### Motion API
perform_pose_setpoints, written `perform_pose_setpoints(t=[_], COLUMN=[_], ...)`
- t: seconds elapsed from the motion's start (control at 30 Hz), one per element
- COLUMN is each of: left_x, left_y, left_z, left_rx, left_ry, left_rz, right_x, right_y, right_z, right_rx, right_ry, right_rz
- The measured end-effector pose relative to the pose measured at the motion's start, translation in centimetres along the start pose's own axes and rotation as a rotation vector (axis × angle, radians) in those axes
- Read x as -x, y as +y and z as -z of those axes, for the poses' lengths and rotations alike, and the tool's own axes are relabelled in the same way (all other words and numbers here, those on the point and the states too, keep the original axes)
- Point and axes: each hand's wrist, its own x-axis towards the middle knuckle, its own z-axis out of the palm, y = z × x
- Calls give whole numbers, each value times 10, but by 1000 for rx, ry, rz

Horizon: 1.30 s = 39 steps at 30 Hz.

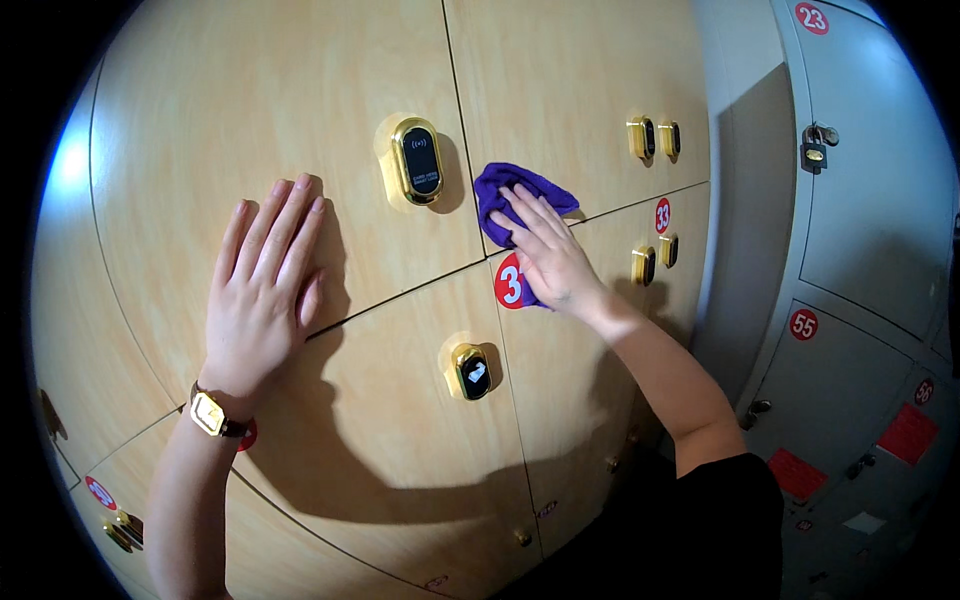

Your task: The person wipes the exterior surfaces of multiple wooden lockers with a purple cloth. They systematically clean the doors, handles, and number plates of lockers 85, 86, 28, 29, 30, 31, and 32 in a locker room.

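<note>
My left hand (262, 292) lies flat on a light wood-grain locker door (247, 97), its fingers slightly apart and holding nothing; a wristwatch (208, 412) is on that wrist. Under the fingers of my right hand (547, 247) a purple cloth (495, 195) is pressed against the locker fronts, near the corner where several doors meet. Part of the cloth hangs below the palm, over a round red number sticker (510, 280). Between the hands, a gold-rimmed black smart lock (420, 160) sits on the upper door. Another such lock (472, 372) is on the door below.
More gold-rimmed locks (643, 138) are on the doors to the right. Beyond them stand grey metal lockers (870, 187) with red number stickers, and a padlock (814, 152) hangs on one. Red papers (796, 474) are on the lower grey doors.
</note>
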Motion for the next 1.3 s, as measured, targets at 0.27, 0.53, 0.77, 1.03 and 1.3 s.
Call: perform_pose_setpoints(t=[0.27, 0.53, 0.77, 1.03, 1.3], left_x=[-3, 0, -3, -3, -4], left_y=[3, 2, 2, 3, 2], left_z=[-1, -1, -1, 0, -2], left_rx=[17, -14, 8, -19, 2], left_ry=[-51, -9, -35, -11, -7], left_rz=[7, 10, 17, 11, 8], right_x=[-6, 31, 54, -6, -71], right_y=[143, 142, 155, 188, 249], right_z=[7, 3, 9, 11, 63], right_rx=[209, 168, 116, 348, 207], right_ry=[401, 454, 837, 656, 427], right_rz=[-503, -501, -742, -531, -517])
